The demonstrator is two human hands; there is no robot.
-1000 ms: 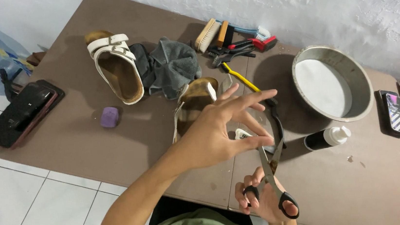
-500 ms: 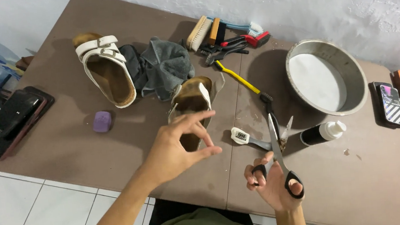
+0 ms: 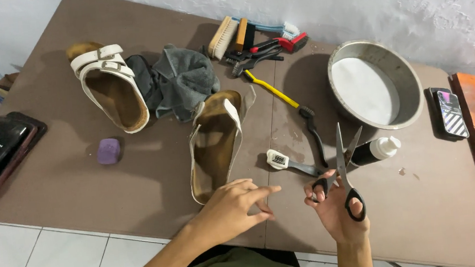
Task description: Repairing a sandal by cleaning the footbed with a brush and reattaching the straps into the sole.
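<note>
My right hand [image 3: 338, 211] holds black-handled scissors [image 3: 344, 167] with the blades open and pointing up, above the brown table [image 3: 80, 183]. My left hand [image 3: 234, 206] hovers low over the table's near edge, fingers loosely spread, holding nothing, just below a white sandal [image 3: 212, 144] with a brown footbed. A small white-headed brush [image 3: 287, 162] lies between the two hands.
A second white sandal [image 3: 108, 88] and a grey cloth [image 3: 177, 81] lie at the back left, with a purple block [image 3: 108, 151] nearby. Brushes [image 3: 257, 36], a yellow-handled brush [image 3: 283, 97], a metal basin [image 3: 375, 85], a black bottle [image 3: 374, 151] and a phone [image 3: 451, 112] lie to the right.
My left hand has dropped from in front of the camera down to the table's near edge. The scissors have stayed upright in my right hand, their blades opening wider.
</note>
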